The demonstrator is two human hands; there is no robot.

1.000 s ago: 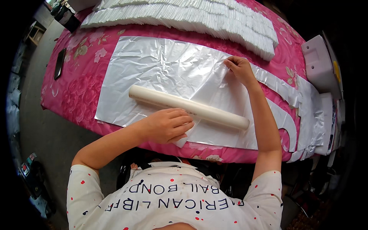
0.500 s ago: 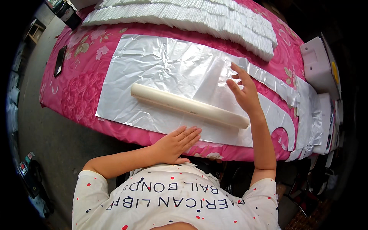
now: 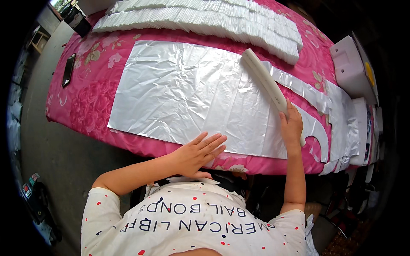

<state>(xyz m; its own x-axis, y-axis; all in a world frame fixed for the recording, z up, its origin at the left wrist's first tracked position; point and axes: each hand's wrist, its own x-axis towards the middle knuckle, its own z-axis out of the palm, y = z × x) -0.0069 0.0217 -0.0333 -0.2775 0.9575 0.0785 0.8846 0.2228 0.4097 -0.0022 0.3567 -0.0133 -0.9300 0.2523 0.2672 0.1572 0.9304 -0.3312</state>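
A large white plastic bag [image 3: 171, 94] lies flat and creased on the table, its long handle strips stretching off to the right. My right hand [image 3: 292, 123] is wrapped round the lower part of a cream plastic pipe [image 3: 265, 79]. The pipe slants across the bag's right part, its far end pointing up and left. My left hand [image 3: 200, 151] rests flat at the bag's near edge, fingers spread and holding nothing.
A pink flowered cloth [image 3: 87, 96] covers the table. Long rows of folded white bags [image 3: 205, 21] line the far side. A phone [image 3: 68, 70] lies at the left, near a dark cup [image 3: 76, 20]. A white foam box [image 3: 352, 64] stands at the right.
My right hand has come down and closed on the pipe. The pipe has moved right and swung from lying across the bag's middle to a steep slant. My left hand stays nearly in place.
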